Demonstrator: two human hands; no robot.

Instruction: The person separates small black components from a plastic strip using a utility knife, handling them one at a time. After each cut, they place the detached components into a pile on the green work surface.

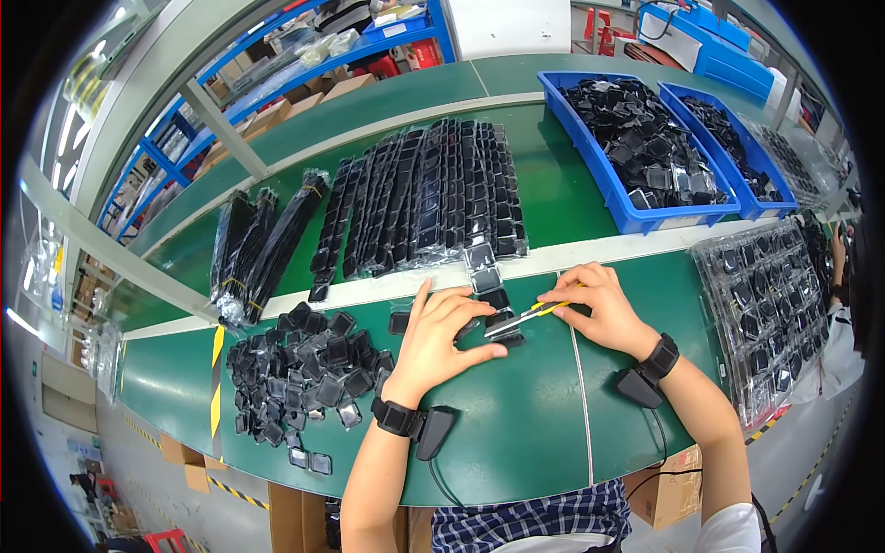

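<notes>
A strip of black square pieces in clear film point(483, 267) runs toward me from the packed rows onto the green table. The thumb and fingers of my left hand point(441, 334) are around its near end, pressing it against the table. My right hand point(599, 306) is closed on a yellow-handled utility knife point(553, 305), held in a pinch. The knife's slim metal blade points left and lies across the strip's near end, close to my left fingertips. To the left of my left hand is a heap of loose black square pieces point(300, 369).
Wrapped rows of black pieces point(415, 198) and banded bundles point(281, 244) lie across the table. Two blue bins point(636, 219) of black pieces stand far right. Clear trays point(765, 304) are stacked at the right edge. A pale raised strip point(608, 251) crosses behind my hands.
</notes>
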